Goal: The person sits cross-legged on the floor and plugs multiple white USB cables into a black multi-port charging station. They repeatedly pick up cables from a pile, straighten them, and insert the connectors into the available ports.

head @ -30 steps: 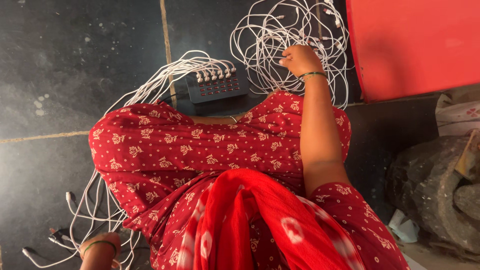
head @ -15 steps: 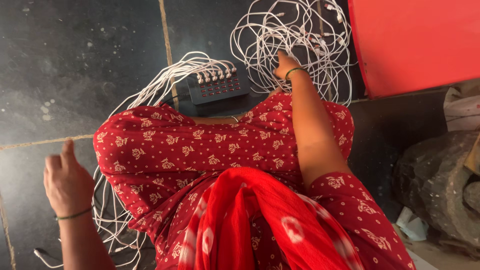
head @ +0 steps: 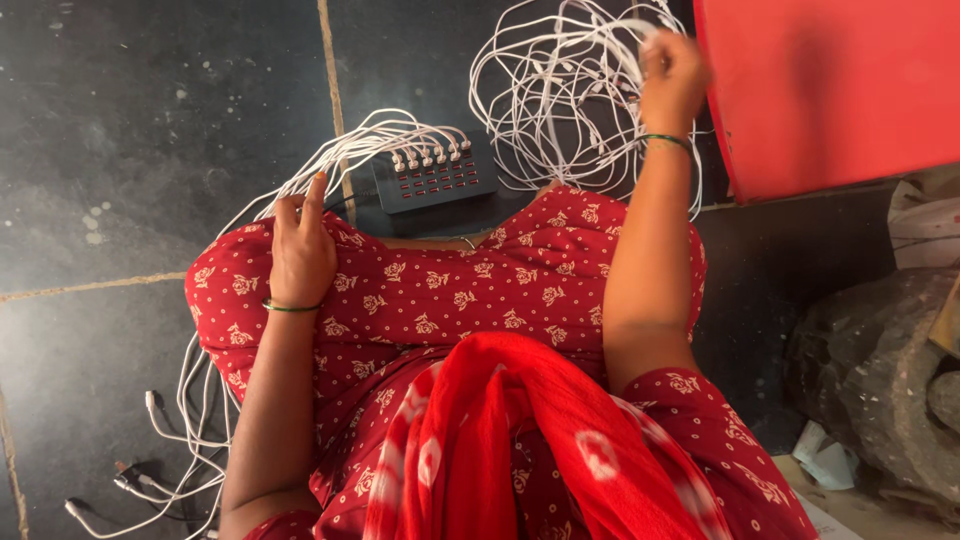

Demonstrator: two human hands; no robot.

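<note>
Right hand point(head: 672, 68) has come up off the cable tangle point(head: 570, 100) beyond the black charging hub point(head: 434, 178), fingers pinched on a white strand, lifting it toward the red bin point(head: 830, 90). Left hand point(head: 300, 255) has swung in from my left, now on my knee just short of the hub, fingers loosely curled, index out, holding nothing I can see. The plugged bundle point(head: 330, 160) disappears under my red dress point(head: 450, 290); I can't trace which cable is lifted.
</note>
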